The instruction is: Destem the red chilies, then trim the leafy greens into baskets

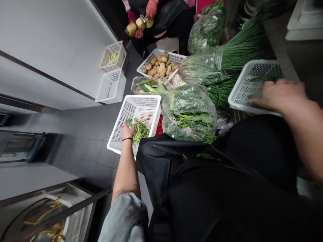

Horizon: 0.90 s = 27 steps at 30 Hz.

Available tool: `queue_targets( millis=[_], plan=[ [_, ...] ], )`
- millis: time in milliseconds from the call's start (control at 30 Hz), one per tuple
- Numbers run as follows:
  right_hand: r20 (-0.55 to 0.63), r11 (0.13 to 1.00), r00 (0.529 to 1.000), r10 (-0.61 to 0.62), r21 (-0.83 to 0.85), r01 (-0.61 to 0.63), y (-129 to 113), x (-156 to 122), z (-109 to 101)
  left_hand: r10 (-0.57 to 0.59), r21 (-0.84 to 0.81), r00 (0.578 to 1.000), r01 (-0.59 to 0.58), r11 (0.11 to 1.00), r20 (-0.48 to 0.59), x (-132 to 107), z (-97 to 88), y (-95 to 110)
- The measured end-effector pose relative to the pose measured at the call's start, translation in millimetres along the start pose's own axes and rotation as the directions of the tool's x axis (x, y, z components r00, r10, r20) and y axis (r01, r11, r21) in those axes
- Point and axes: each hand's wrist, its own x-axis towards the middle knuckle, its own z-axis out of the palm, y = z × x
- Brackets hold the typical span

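Note:
My left hand (128,131) reaches down into a white slotted basket (116,141) on my left. Its fingers close around some leafy green stems (140,129) that lie loose there. On the other side, my right hand (282,94) is over a second white basket (248,72), palm down and smeared by motion. Blurred green leaves (259,85) show under and beside its fingers; whether it grips them is unclear. Between the baskets, an open clear plastic bag (190,111) holds more leafy greens. A few green bits (204,155) lie on my black apron (176,161).
A basket of potatoes (160,67) stands ahead, near bagged scallions (227,60). Beyond it, another person's gloved hand (151,8) works beside peeled root vegetables (140,24). Smaller white baskets (111,87) stand by the wall. A metal rack (83,201) is at lower left.

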Motion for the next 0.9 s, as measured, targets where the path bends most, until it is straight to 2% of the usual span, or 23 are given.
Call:
queue_targets(
  millis=[33,67,100,133,167,200,233,267,300,333,367,400,467,533,567,600,700,733,767,867,900],
  plan=[
    [-0.039,0.997,0.997,-0.069,0.017,0.070,-11,2,2,0.066,0.041,0.998,-0.067,0.997,0.009,4,2.2,1],
    [-0.066,0.980,0.981,-0.184,0.062,0.188,-29,2,5,0.139,0.013,0.990,-0.139,0.990,0.033,1,8.2,8],
    [-0.075,0.936,0.945,-0.320,0.127,0.327,-54,2,8,0.229,-0.063,0.970,-0.225,0.972,0.075,-8,17.8,20],
    [-0.021,0.873,0.895,-0.446,0.209,0.440,-82,3,14,0.343,-0.165,0.928,-0.320,0.933,0.142,-23,30.2,36],
    [0.083,0.805,0.825,-0.559,0.295,0.515,-112,4,22,0.454,-0.264,0.861,-0.394,0.880,0.229,-41,44.4,53],
    [0.195,0.753,0.745,-0.638,0.360,0.551,-140,6,33,0.573,-0.351,0.748,-0.465,0.813,0.337,-61,58.9,70],
    [0.310,0.779,0.723,-0.618,0.365,0.510,-164,8,46,0.677,-0.423,0.586,-0.528,0.736,0.446,-80,72.6,84],
    [0.348,0.803,0.729,-0.589,0.350,0.482,-184,9,61,0.737,-0.470,0.410,-0.581,0.665,0.537,-98,84.4,95],
    [0.392,0.833,0.738,-0.549,0.328,0.446,-198,9,77,0.750,-0.491,0.277,-0.613,0.620,0.601,-111,93.6,102],
    [0.426,0.869,0.760,-0.491,0.294,0.398,-207,8,92,0.735,-0.491,0.185,-0.636,0.595,0.652,-120,100.1,105],
    [0.449,0.898,0.779,-0.438,0.262,0.353,-212,6,107,0.704,-0.467,0.147,-0.653,0.597,0.695,-124,104.0,104],
    [0.472,0.922,0.793,-0.385,0.231,0.310,-215,2,119,0.665,-0.418,0.165,-0.662,0.622,0.729,-124,105.8,101],
    [0.499,0.950,0.808,-0.312,0.186,0.252,-215,-5,137,0.575,-0.287,0.284,-0.650,0.703,0.767,-116,105.6,91],
    [0.505,0.950,0.805,-0.312,0.180,0.255,-215,-7,143,0.500,-0.187,0.397,-0.609,0.771,0.770,-105,104.3,83],
    [0.505,0.942,0.796,-0.335,0.189,0.277,-215,-5,142,0.481,-0.167,0.425,-0.591,0.789,0.767,-100,104.1,82],
    [0.499,0.930,0.785,-0.367,0.201,0.307,-216,-2,139,0.475,-0.166,0.430,-0.582,0.796,0.768,-97,104.1,81],
    [0.455,0.876,0.749,-0.482,0.228,0.426,-213,14,117,0.499,-0.195,0.405,-0.593,0.781,0.767,-95,103.8,87],
    [0.436,0.855,0.737,-0.517,0.231,0.464,-211,19,106,0.511,-0.198,0.410,-0.600,0.775,0.755,-95,103.1,89],
    [0.417,0.838,0.727,-0.545,0.232,0.495,-209,23,93,0.525,-0.193,0.435,-0.606,0.771,0.732,-96,102.0,92],
    [0.385,0.788,0.693,-0.609,0.194,0.585,-198,25,49,0.587,-0.168,0.549,-0.629,0.759,0.595,-96,99.5,96],
    [0.378,0.769,0.678,-0.630,0.179,0.614,-193,23,33,0.610,-0.168,0.568,-0.640,0.749,0.552,-96,99.5,97]
  ],
)
